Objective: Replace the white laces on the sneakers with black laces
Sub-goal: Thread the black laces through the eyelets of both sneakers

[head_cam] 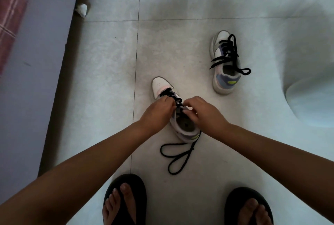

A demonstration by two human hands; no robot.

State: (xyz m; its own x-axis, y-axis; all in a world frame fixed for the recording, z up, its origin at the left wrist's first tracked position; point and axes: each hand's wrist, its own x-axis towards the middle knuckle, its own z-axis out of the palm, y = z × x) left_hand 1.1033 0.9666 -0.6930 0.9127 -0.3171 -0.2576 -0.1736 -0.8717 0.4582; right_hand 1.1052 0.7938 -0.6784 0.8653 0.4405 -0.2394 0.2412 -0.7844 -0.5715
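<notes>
A white sneaker (160,85) stands on the tiled floor in the middle of the head view, toe pointing away. Its black lace (178,154) is threaded through the lower eyelets, and its loose ends trail in loops on the floor behind the heel. My left hand (157,114) pinches the lace at the sneaker's left side. My right hand (204,113) pinches the lace at the upper eyelets on the right side. A second sneaker (225,80), laced in black with loose ends, stands to the right and farther away.
My two feet in black flip-flops (126,201) stand at the bottom of the view. A bed edge with a blue sheet (32,80) runs along the left. A crumpled white scrap (81,9) lies by the bed. A pale rounded object (314,101) sits at the right.
</notes>
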